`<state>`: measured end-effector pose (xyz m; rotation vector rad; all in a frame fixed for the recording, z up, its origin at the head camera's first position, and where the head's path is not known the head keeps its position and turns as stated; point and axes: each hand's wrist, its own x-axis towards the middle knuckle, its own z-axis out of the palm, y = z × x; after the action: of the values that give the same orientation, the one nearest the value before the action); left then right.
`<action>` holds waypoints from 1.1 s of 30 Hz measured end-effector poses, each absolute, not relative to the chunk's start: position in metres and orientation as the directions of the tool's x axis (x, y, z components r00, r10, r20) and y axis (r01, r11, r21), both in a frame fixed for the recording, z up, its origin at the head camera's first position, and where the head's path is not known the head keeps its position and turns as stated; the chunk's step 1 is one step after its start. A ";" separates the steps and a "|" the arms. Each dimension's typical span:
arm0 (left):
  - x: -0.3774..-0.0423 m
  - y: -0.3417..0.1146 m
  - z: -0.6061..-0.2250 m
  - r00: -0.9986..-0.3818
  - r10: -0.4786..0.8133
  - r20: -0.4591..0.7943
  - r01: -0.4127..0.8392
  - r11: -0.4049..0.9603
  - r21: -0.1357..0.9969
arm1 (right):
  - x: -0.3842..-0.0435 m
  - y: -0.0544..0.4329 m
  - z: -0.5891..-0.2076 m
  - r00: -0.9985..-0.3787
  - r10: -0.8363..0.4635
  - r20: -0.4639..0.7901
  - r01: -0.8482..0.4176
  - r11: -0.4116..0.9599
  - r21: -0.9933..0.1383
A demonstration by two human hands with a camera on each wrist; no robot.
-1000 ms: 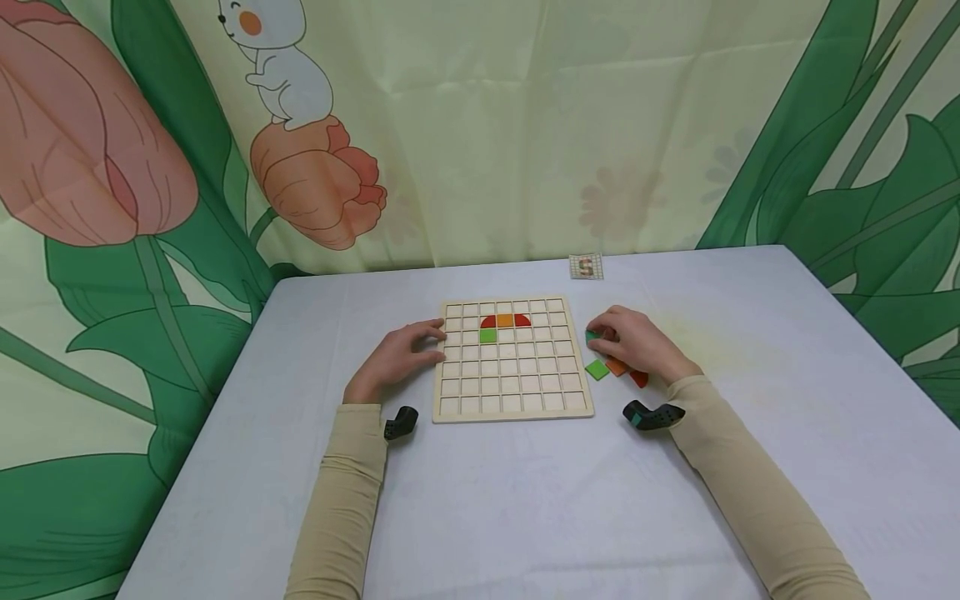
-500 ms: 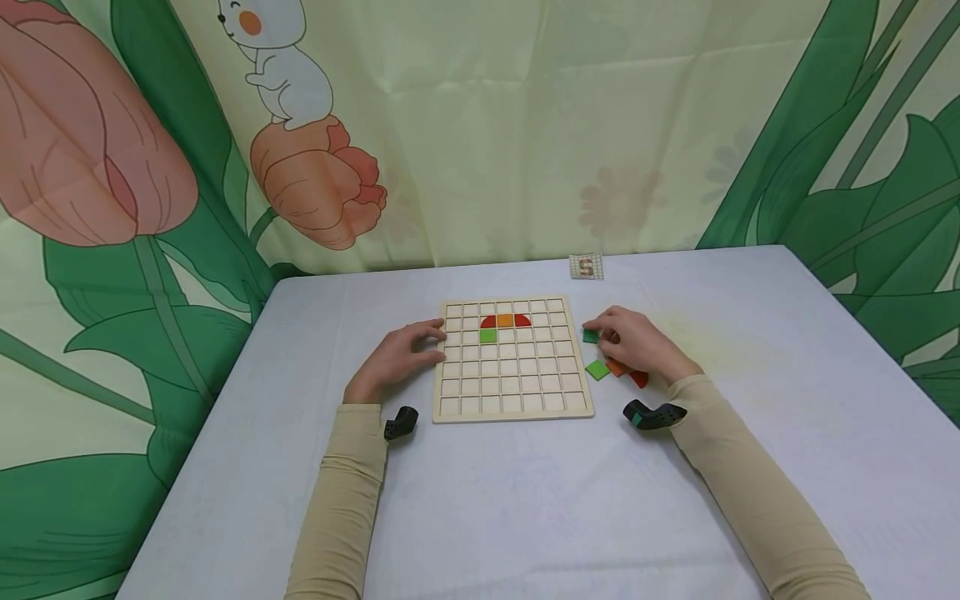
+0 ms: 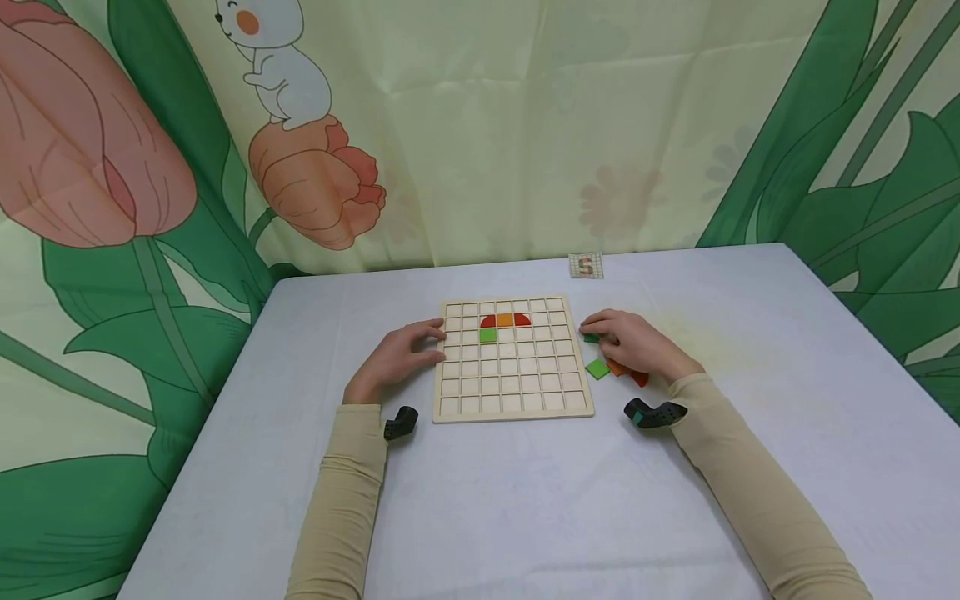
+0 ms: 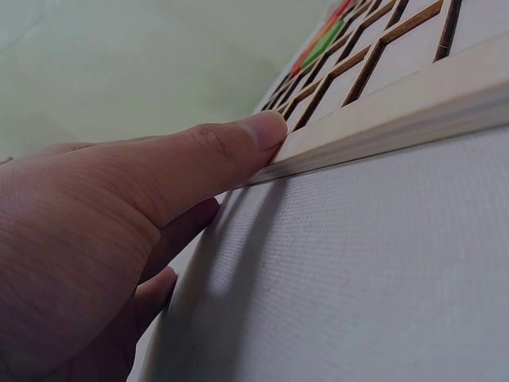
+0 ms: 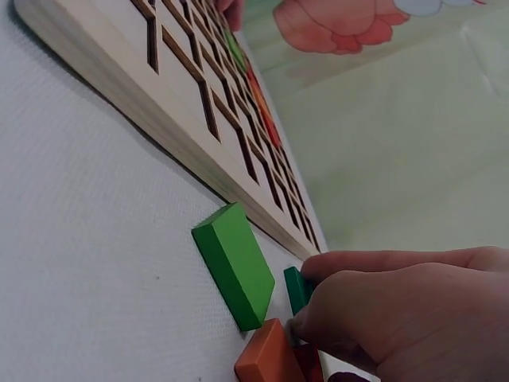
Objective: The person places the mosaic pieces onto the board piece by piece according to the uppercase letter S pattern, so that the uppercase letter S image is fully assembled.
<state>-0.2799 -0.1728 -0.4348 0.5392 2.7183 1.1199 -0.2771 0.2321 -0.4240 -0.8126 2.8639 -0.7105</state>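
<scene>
A square wooden grid board (image 3: 517,414) lies mid-table. In its upper rows sit an orange square tile (image 3: 505,320) between two rounded red tiles, and a light green square tile (image 3: 488,335) below the left one. My left hand (image 3: 401,358) rests at the board's left edge, thumb (image 4: 266,131) touching the rim, fingers relaxed. Right of the board, my right hand (image 3: 633,337) pinches a dark green tile (image 5: 297,288) between thumb and index finger, close to the tablecloth. The hand covers part of that tile.
Loose tiles lie near the right hand: a light green one (image 3: 597,369), an orange one (image 3: 617,367) and a red one (image 3: 641,379). A small patterned card (image 3: 586,266) is at the table's back edge. A printed cloth (image 3: 480,150) hangs behind.
My right hand has shifted slightly left, its index finger reaching further over the dark green tile, which now shows less. The left hand and the board stay put.
</scene>
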 end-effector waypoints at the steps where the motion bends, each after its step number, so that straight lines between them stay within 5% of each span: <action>1: -0.280 -0.173 -0.434 -0.924 0.383 -0.003 0.270 0.656 0.705 | -0.277 0.232 -0.423 -0.861 -0.507 0.044 -0.469 0.756 -0.457; 11: -0.279 -0.173 -0.435 -0.923 0.384 0.007 0.275 0.648 0.710 | -0.277 0.232 -0.422 -0.928 -0.371 0.039 -0.339 0.795 -0.503; 33: -0.281 -0.173 -0.436 -0.926 0.376 0.000 0.269 0.662 0.699 | -0.270 0.198 -0.409 -0.897 -0.431 0.102 -0.411 0.727 -0.550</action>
<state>-0.2806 -0.1732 -0.4356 0.5332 2.7303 1.1130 -0.2695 0.1976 -0.4089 -0.7043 2.8884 -0.9077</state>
